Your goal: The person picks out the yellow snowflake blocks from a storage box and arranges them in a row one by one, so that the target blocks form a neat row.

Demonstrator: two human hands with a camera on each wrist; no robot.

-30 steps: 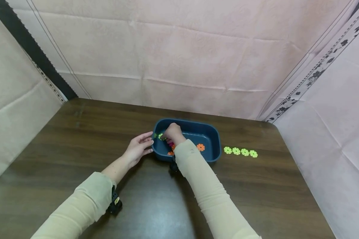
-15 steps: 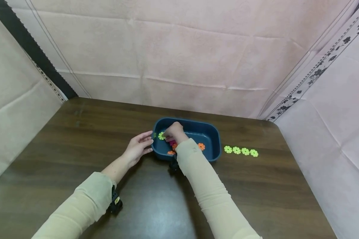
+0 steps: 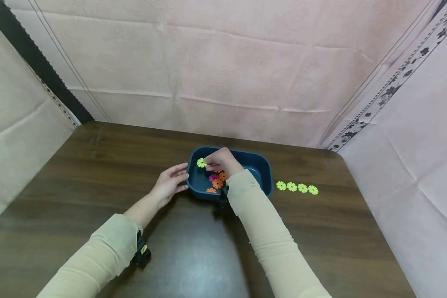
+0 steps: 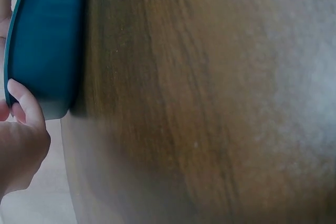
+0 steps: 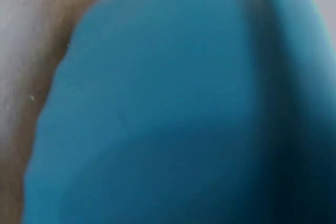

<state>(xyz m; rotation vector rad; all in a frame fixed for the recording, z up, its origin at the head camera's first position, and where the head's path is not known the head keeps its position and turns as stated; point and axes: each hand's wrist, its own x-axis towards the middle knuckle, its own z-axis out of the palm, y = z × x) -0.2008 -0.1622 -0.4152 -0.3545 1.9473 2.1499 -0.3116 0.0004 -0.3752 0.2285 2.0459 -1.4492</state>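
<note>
In the head view my right hand point(image 3: 225, 161) is over the blue plastic basin point(image 3: 260, 169), pinching a yellow-green flower-shaped disc point(image 3: 201, 162) at its fingertips. Several orange flower discs point(image 3: 217, 183) and a magenta one point(image 3: 212, 177) lie on the basin floor beneath. My left hand point(image 3: 168, 184) touches the basin's left end, its fingers loosely extended; the left wrist view shows this hand point(image 4: 23, 140) at the corner of the basin wall point(image 4: 47, 45). The right wrist view holds only a blurred blue surface point(image 5: 157, 87), with the hand out of sight.
To the right of the basin, several yellow-green flower discs point(image 3: 297, 188) lie in a row on the brown wooden table point(image 3: 179, 256). Pale cloth walls point(image 3: 216, 74) stand behind and at both sides of the table.
My right hand has lifted and shifted slightly right, and the yellow-green disc has risen with it from the basin floor. More orange discs now show. The left hand stays at the basin's end.
</note>
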